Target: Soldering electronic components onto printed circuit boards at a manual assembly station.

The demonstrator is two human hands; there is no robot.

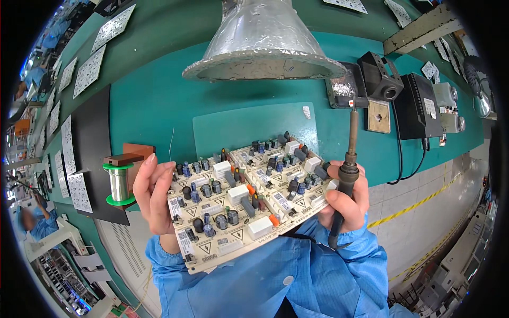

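Observation:
A white circuit board panel (228, 247), crowded with capacitors, white blocks and orange parts, is held tilted in front of my body. My left hand (155, 193) grips its left edge, with the fingers partly behind it. At the right edge my right hand (350, 199) pinches the panel and also holds a soldering iron (348, 172). The iron stands upright, its tip pointing away from me toward a dark tray. Just left of my left hand is a spool of solder wire (120, 184) with green flanges on a brown stand; a thin strand of wire rises near my fingertips.
A metal fume hood (265, 50) hangs over the far middle. At the right are a dark tray with solder scraps (343, 87), an iron holder (379, 77), a sponge box (378, 116) and a black station box (421, 106). More boards (89, 71) lie at the left.

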